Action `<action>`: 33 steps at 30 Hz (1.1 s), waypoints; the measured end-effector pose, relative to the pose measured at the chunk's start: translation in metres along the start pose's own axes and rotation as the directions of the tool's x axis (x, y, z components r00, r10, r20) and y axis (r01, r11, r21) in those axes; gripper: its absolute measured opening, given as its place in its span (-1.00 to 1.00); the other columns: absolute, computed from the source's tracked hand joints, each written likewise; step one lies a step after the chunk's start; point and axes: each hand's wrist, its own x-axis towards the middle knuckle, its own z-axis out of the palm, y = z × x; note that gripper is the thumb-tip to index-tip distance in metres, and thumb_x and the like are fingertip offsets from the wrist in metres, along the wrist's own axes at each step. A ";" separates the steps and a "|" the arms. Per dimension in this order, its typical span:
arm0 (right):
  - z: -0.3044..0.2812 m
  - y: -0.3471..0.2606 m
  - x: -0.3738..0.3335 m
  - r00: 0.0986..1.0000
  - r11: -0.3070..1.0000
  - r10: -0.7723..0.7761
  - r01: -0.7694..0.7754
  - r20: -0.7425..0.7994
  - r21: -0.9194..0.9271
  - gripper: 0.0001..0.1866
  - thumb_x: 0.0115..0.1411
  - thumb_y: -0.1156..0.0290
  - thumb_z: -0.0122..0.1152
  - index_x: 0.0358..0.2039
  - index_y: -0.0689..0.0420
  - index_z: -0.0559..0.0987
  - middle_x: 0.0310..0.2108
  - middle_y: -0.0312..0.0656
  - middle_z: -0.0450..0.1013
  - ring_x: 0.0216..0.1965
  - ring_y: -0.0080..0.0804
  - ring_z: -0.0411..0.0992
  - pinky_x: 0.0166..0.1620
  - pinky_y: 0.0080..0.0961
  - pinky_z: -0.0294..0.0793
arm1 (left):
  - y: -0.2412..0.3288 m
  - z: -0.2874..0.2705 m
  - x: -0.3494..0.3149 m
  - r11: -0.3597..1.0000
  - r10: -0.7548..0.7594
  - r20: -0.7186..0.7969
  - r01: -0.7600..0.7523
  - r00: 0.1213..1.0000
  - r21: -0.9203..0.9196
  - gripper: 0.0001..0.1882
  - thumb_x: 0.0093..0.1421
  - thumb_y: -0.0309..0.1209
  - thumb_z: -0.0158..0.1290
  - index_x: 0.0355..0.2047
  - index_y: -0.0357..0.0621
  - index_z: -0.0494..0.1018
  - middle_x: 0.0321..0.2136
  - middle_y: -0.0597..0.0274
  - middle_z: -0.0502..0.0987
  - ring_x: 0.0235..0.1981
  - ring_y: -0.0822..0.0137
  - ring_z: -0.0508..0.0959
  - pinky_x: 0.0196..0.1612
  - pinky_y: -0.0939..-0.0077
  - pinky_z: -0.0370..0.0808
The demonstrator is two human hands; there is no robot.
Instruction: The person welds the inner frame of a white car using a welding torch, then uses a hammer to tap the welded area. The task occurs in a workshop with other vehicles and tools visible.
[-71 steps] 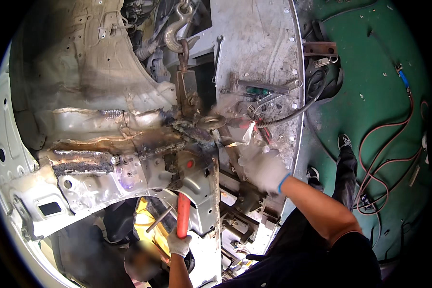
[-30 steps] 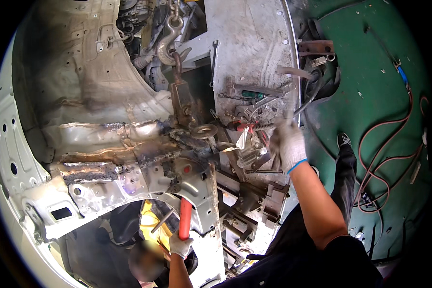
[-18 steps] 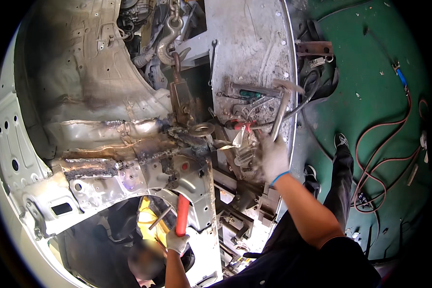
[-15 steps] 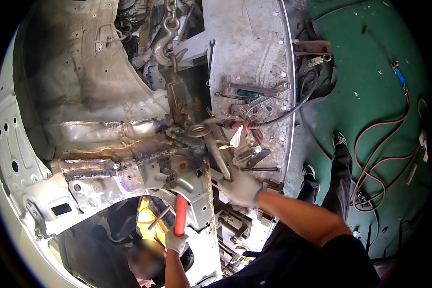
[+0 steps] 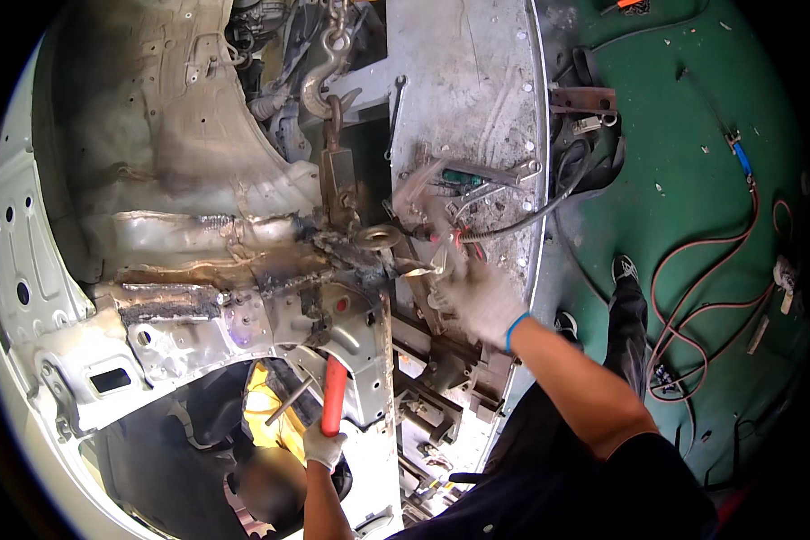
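My gloved left hand (image 5: 324, 447) is closed round the lower end of a red cylindrical handle (image 5: 333, 396), which runs up against the bare metal panel (image 5: 355, 346) of a car body. My right hand (image 5: 484, 306), gloved with a blue band at the wrist, is smeared by motion over the grey bench. It appears to grip a hammer (image 5: 417, 191) whose blurred head is raised beyond it. Left of that hand, a metal ring (image 5: 380, 238) sits beside the scorched, torn end of the body's rail (image 5: 270, 274).
A heavy chain hook (image 5: 317, 85) hangs onto a clamp (image 5: 337, 184). Wrenches (image 5: 490, 193) and a black hose (image 5: 522, 229) lie on the bench (image 5: 472, 81). Red hose (image 5: 670, 315) coils over the green floor. Within the body opening are something yellow (image 5: 265, 405) and a blurred round shape.
My right hand has moved right and away from me, and the tool in it has swung up and blurred. My left hand keeps its grip on the red handle. The view has shifted slightly.
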 end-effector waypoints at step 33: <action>-0.088 0.151 -0.211 0.567 0.723 0.523 -0.690 -0.637 -0.021 -0.78 0.34 0.35 0.12 -0.39 0.22 0.51 -0.63 -0.23 0.36 -0.66 -0.32 0.35 -0.56 -0.30 0.39 | -0.109 -0.061 -0.073 0.712 0.425 0.046 -0.303 0.904 -0.633 -0.36 -0.03 -0.20 0.35 0.09 -0.08 0.50 -0.40 0.10 0.57 -0.34 -0.04 0.63 -0.22 0.09 0.55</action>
